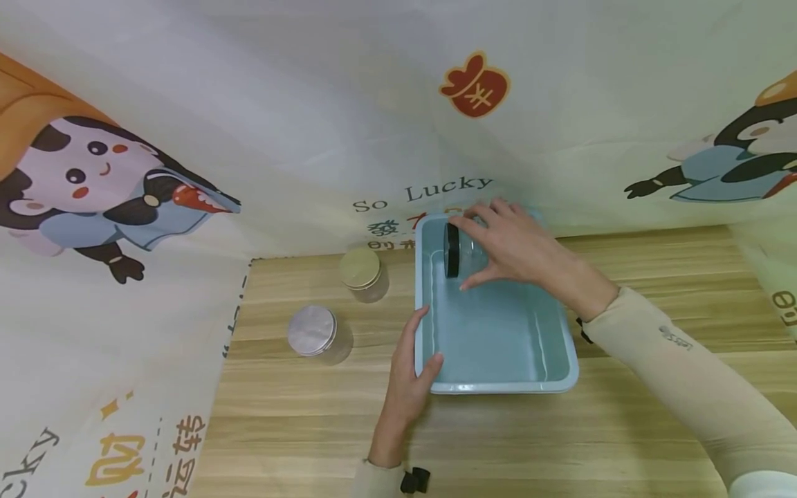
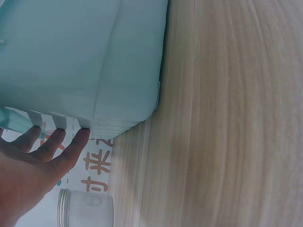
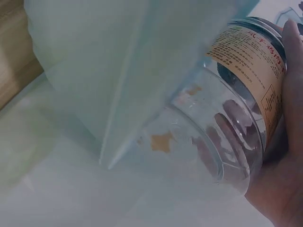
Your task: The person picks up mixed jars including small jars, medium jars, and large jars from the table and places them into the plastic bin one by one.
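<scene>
A clear jar (image 1: 471,256) with a black lid (image 1: 452,250) is tipped on its side at the far left end of a light blue plastic basin (image 1: 486,339), its lid facing left. My right hand (image 1: 517,242) grips the jar from above, thumb on the near side and fingers on the far side. In the right wrist view the jar's printed orange label (image 3: 253,66) shows beside the hand, and the basin's wall hides part of the jar. My left hand (image 1: 407,373) holds the basin's left rim, thumb inside and fingers against the outer wall.
Left of the basin two jars stand on the wooden table (image 1: 299,429): one with a gold lid (image 1: 360,268), one with a silver lid (image 1: 311,330) nearer me. A printed white cloth (image 1: 311,138) hangs behind and along the left side.
</scene>
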Tool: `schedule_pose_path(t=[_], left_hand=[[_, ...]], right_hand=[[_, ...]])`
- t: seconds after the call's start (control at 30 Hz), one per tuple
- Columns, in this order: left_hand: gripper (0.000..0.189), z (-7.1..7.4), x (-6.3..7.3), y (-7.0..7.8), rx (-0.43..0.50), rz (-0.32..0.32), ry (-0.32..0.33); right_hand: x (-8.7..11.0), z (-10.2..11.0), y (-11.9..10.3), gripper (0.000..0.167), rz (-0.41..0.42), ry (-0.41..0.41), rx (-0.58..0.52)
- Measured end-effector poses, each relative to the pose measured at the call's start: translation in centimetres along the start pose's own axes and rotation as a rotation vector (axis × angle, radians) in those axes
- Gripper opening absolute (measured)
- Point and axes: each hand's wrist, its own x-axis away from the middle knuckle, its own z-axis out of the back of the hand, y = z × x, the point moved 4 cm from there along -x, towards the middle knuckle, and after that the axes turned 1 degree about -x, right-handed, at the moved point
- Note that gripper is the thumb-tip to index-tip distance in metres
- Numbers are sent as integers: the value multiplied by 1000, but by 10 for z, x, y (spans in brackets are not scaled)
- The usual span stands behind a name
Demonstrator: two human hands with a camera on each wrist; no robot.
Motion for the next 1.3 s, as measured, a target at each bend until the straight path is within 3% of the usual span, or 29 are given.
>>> schedule_pose_path(t=[0.5, 1.13, 1.3], left_hand=[[62, -1, 0, 0, 8, 30, 1], [60, -3, 4, -1, -15, -23, 10], [60, -2, 3, -1, -13, -5, 9]], right_hand=[[-1, -14, 2, 107, 32, -57, -7], [2, -30, 2, 111, 9, -156, 25], [0, -33, 3, 111, 11, -167, 34]])
